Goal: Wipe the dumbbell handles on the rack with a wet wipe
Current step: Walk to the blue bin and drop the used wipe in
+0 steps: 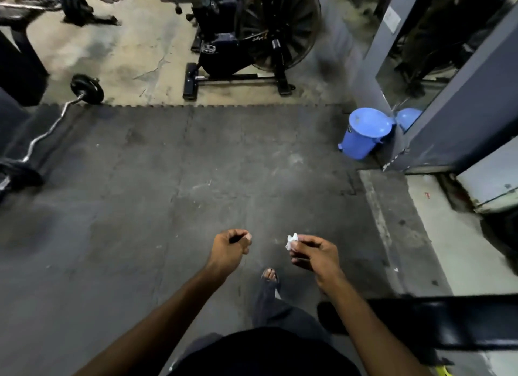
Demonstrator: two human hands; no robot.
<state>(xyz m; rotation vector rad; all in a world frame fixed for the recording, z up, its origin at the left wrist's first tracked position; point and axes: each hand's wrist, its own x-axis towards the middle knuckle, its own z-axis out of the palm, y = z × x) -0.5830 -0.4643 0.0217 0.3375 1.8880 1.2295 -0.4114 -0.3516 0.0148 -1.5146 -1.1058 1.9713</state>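
While the person stands on the dark rubber mat [168,179], the right hand [314,253] pinches a crumpled white wet wipe [291,240] at its fingertips, out in front of the body. Near it, the left hand [231,246] is curled into a fist on nothing. A blue lidded bin [364,134] stands ahead, well apart.

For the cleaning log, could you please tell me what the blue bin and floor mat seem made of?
Blue lidded bin: probably plastic, uniform colour with soft sheen on the lid. Floor mat: likely matte rubber or foam, given its interlocking toothed edge.
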